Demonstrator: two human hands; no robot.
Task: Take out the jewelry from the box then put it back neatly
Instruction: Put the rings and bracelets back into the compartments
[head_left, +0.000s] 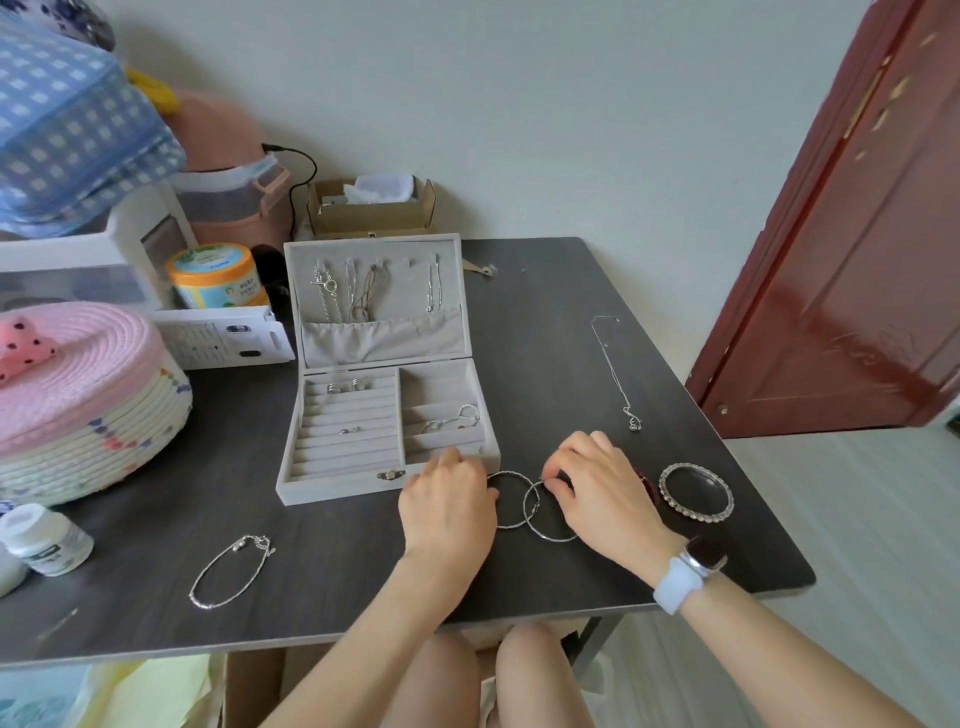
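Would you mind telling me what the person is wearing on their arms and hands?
Both forearms are bare, with no sleeves in view. The right wrist carries a smartwatch with a dark rounded-rectangular face, a silvery case and a pale lavender-white band. The left hand and right hand show no gloves; I can make out no rings.

A dark grey wood-grain bench (545, 322) is seen carrying an open grey velvet jewelry box (387, 410). Thin silver bangles (524, 506), a rhinestone bangle (696, 496), a silver chain bracelet (228, 571) and a fine silver necklace (615, 369) are laid around it. A pink-lidded woven basket (88, 405) is set at the left.

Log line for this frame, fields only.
phase: taking out | left hand: on thin bangle | right hand: pinching second bangle | jewelry box: open
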